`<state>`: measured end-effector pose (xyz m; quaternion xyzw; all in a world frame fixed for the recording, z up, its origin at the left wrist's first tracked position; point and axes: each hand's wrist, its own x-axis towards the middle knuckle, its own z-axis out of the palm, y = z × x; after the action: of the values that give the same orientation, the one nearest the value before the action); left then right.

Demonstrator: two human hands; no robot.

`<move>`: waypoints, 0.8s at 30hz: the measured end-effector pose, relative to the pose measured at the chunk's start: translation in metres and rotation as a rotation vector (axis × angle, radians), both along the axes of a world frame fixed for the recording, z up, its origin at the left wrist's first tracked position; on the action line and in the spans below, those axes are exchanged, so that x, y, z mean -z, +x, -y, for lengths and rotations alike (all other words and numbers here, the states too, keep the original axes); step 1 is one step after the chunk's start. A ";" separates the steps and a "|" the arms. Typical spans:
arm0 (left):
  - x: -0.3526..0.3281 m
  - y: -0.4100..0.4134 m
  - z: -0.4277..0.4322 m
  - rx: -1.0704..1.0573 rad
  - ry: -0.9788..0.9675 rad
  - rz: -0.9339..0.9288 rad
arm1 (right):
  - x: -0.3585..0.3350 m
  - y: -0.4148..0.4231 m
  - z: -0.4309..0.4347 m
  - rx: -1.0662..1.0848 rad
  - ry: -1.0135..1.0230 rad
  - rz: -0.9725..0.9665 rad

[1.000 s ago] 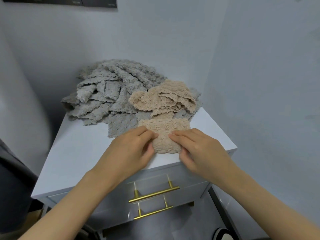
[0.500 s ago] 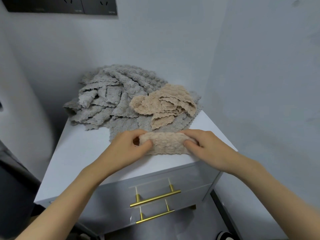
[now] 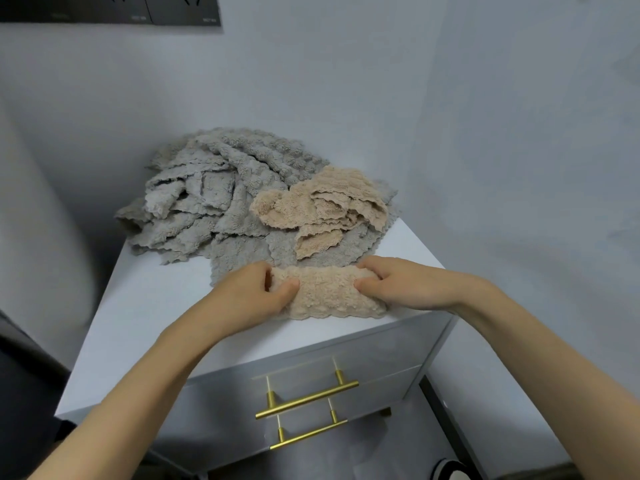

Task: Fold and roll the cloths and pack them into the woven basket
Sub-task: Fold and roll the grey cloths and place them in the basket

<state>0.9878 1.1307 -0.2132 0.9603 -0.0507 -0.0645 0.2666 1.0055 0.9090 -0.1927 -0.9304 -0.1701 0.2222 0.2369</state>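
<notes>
At the front edge of the white cabinet top (image 3: 145, 323), a partly rolled beige cloth (image 3: 329, 296) lies between the hands. The left hand (image 3: 249, 296) grips its left end and the right hand (image 3: 401, 282) its right end, thumbs in front. Curled fingers hide both ends. Grey cloths (image 3: 214, 202) are heaped just behind.

The rolled cloth (image 3: 332, 296) I hold is beige, with a pattern of small bumps. The loose cloths (image 3: 322, 206) behind it are the same beige. The big pile (image 3: 214, 202) is light grey, also bumpy. The cabinet top (image 3: 156, 323) is white, the drawer fronts (image 3: 381, 355) pale grey, their handles (image 3: 308, 398) gold. The wall (image 3: 311, 81) is pale blue-grey, the socket panel (image 3: 138, 10) black.
</notes>
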 end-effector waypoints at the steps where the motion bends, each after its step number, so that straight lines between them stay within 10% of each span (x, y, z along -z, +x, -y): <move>1: -0.001 0.000 -0.002 0.001 -0.021 -0.041 | -0.001 0.000 0.000 0.008 0.024 -0.016; 10: 0.002 -0.003 -0.012 0.094 -0.194 -0.127 | 0.005 -0.008 -0.001 0.040 0.117 -0.024; 24: -0.027 -0.019 0.017 -0.061 -1.013 -0.173 | -0.023 -0.033 0.018 0.155 0.353 0.033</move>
<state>0.9685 1.1134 -0.1862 0.7028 -0.0256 -0.1031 0.7034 0.9723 0.8912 -0.1701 -0.8882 -0.1381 0.1547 0.4100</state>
